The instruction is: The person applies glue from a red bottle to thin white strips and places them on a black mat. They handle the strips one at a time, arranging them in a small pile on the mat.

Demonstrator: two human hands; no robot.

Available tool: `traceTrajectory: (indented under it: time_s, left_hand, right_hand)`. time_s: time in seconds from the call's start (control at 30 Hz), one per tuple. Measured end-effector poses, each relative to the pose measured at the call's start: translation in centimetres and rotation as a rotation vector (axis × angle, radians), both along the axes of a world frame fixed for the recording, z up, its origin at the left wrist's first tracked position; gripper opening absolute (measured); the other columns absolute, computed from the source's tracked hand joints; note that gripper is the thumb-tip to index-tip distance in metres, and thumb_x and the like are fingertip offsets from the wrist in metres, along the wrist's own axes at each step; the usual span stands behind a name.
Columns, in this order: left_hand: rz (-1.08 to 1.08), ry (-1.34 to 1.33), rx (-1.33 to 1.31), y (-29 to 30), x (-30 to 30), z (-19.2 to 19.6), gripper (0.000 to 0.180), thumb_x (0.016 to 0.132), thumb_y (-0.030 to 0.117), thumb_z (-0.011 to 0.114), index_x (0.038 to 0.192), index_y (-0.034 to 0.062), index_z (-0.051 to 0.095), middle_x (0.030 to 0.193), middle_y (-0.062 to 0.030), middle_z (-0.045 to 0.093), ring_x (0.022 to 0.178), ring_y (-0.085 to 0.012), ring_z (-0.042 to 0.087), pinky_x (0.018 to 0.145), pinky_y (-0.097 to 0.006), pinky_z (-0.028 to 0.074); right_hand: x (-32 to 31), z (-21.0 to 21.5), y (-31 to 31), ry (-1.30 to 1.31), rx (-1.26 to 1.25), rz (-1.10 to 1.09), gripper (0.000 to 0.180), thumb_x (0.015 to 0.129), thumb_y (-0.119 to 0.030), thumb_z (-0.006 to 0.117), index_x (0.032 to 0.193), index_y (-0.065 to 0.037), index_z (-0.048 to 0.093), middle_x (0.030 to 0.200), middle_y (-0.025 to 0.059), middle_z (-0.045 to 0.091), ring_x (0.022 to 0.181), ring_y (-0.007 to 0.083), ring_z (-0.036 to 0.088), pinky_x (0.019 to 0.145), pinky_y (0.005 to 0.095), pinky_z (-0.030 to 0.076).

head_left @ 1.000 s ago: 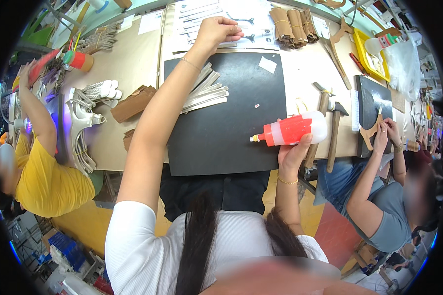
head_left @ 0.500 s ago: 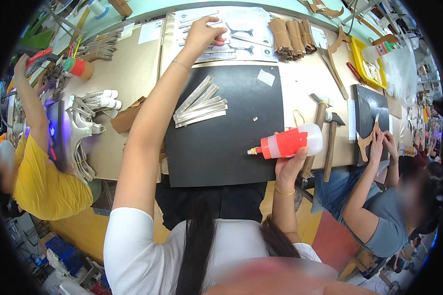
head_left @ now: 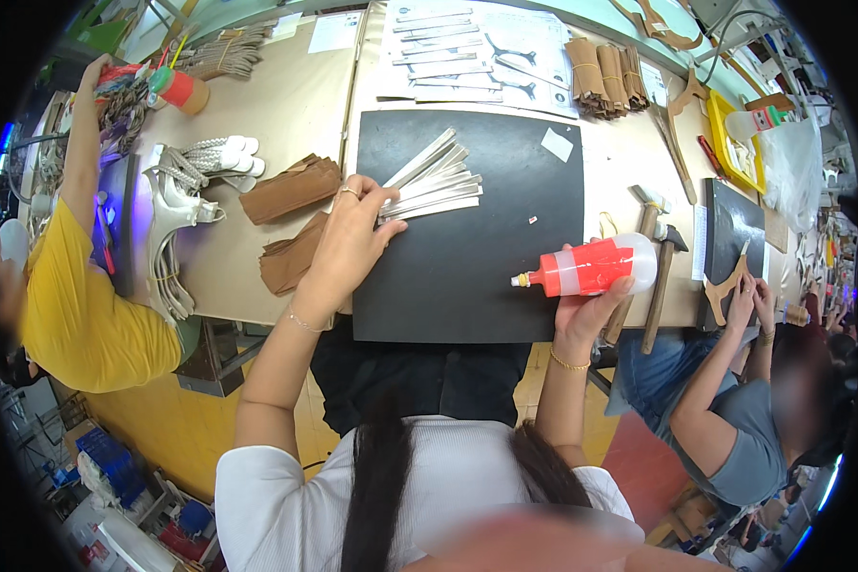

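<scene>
A fan of whitish flat strips [head_left: 434, 186] lies on a black board [head_left: 467, 296] before me. My left hand [head_left: 356, 229] is at the strips' left ends, thumb and forefinger apart. Whether its fingertips touch a strip is hard to tell. In my right hand [head_left: 582, 315] is a squeeze bottle [head_left: 596, 267] with a red wrap, held on its side above the board's right part, its narrow tip pointing left. Beyond the board, more strips [head_left: 439, 52] are laid in a row on printed sheets [head_left: 543, 33].
Brown leather stacks [head_left: 291, 189] lie left of the board. Two hammers [head_left: 664, 276] rest at its right. Brown bundles [head_left: 596, 76] and a yellow tray [head_left: 720, 133] stand farther back. People work on both sides: a yellow sleeve [head_left: 86, 315] left, a co-worker's hands [head_left: 748, 300] right.
My left hand has come back from the printed sheets to the strips on the board. My right hand keeps hold of the squeeze bottle. The whole view has shifted somewhat.
</scene>
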State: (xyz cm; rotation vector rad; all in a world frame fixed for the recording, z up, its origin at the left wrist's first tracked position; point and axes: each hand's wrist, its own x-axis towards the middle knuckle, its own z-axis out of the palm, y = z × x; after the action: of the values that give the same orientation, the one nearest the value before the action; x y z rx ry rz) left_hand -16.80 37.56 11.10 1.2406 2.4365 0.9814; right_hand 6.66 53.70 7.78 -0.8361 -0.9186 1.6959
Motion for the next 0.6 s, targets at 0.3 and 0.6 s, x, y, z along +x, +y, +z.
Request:
traceTrajectory:
  time_s: [0.3, 0.6]
  left_hand:
    - [0.027, -0.037, 0.002, 0.0, -0.3, -1.0, 0.017, 0.074, 0.011, 0.070, 0.088, 0.0012, 0.067, 0.086, -0.0103, 0.057, 0.086, -0.0274, 0.053, 0.077, -0.036, 0.044]
    - [0.087, -0.278, 0.153, -0.5, 0.6, 1.0, 0.014, 0.078, 0.012, 0.070, 0.087, 0.0011, 0.069, 0.074, -0.0047, 0.061, 0.065, -0.0147, 0.055, 0.062, -0.027, 0.044]
  right_hand:
    - [-0.2, 1.0, -1.4, -0.035, -0.011, 0.018, 0.085, 0.072, -0.065, 0.063, 0.125, -0.004, 0.039, 0.115, 0.0111, 0.051, 0.102, 0.0255, 0.056, 0.088, 0.0493, 0.050]
    - [0.2, 1.1, -1.7, -0.015, -0.006, 0.028, 0.082, 0.074, -0.064, 0.061, 0.125, -0.004, 0.040, 0.115, 0.0112, 0.051, 0.102, 0.0250, 0.056, 0.089, 0.0489, 0.050]
